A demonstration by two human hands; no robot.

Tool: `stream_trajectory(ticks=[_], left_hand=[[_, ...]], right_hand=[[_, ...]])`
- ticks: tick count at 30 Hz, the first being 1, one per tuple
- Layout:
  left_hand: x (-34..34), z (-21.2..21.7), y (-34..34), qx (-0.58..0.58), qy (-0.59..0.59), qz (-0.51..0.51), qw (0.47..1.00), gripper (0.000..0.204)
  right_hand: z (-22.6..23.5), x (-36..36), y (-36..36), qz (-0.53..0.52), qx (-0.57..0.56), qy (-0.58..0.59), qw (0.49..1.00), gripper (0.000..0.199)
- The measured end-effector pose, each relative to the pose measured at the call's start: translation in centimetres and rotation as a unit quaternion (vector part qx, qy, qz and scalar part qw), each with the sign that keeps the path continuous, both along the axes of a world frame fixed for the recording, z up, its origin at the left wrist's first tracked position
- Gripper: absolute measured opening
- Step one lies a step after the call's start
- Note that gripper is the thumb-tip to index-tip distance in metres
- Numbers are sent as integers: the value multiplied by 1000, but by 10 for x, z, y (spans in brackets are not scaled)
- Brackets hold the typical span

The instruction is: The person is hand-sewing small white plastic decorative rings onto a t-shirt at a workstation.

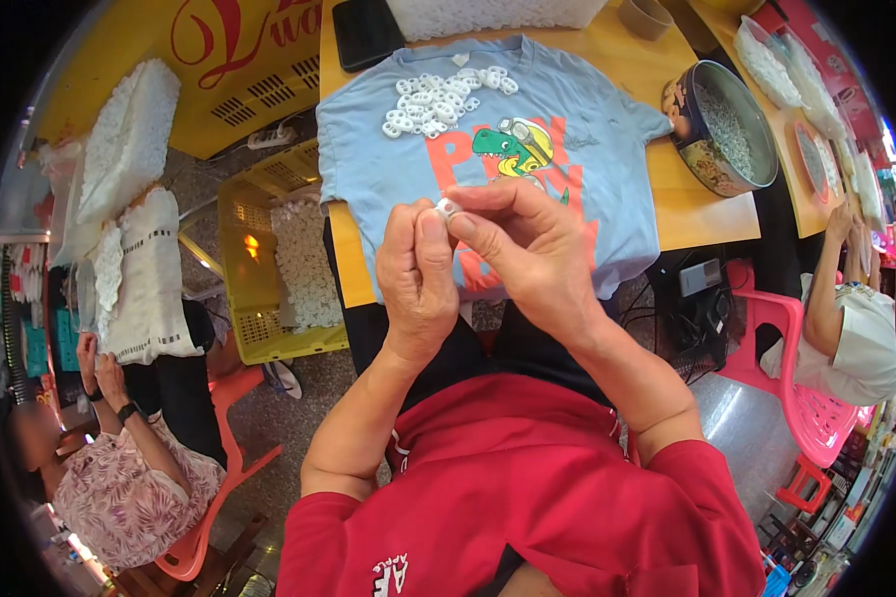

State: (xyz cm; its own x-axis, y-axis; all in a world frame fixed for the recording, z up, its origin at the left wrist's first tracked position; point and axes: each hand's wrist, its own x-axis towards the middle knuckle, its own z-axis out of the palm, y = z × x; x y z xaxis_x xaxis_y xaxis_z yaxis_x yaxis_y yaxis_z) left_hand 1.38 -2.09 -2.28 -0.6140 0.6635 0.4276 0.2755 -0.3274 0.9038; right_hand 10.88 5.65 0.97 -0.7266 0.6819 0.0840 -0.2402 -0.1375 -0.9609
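Note:
Both hands meet over a light blue T-shirt [368, 164] spread across the table. My left hand [418, 269] is closed, its thumb and fingertips pressed on a small white plastic piece [447, 208]. From the other side, my right hand [528, 239] pinches the same piece between thumb and index finger. Much of the piece is hidden by the fingertips. Beyond my hands, several like white pieces with holes [433, 104] lie in a loose pile on the shirt, above its printed dinosaur picture [513, 147].
A round tin [689, 149] of small metallic parts stands at the right. A black tablet-like object [366, 35] and a white box [488, 14] lie at the back. A yellow crate [244, 259] of white pieces is left. Co-workers sit on a red chair [224, 428] and a pink chair [791, 338].

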Motion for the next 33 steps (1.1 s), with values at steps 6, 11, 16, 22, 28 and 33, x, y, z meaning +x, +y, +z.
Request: stream_trajectory(ticks=[6, 11, 16, 22, 28, 33], left_hand=[[-7, -1, 0, 35, -121, -72, 989, 21], [-8, -3, 5, 68, -30, -62, 995, 19], [5, 14, 6, 81, -173, -93, 977, 32], [-2, 12, -1, 8, -181, -204, 962, 69], [-2, 7, 2, 68, -183, -216, 957, 70], [-2, 7, 2, 122, -118, -218, 961, 60]], right_hand=[[4, -2, 4, 32, -65, 24, 997, 23], [5, -1, 6, 32, -85, 31, 995, 22], [1, 3, 5, 58, -145, 54, 986, 21], [6, 5, 2, 92, -230, 53, 967, 21], [10, 6, -3, 119, -257, 79, 956, 20], [18, 9, -8, 119, -248, 66, 959, 23]])
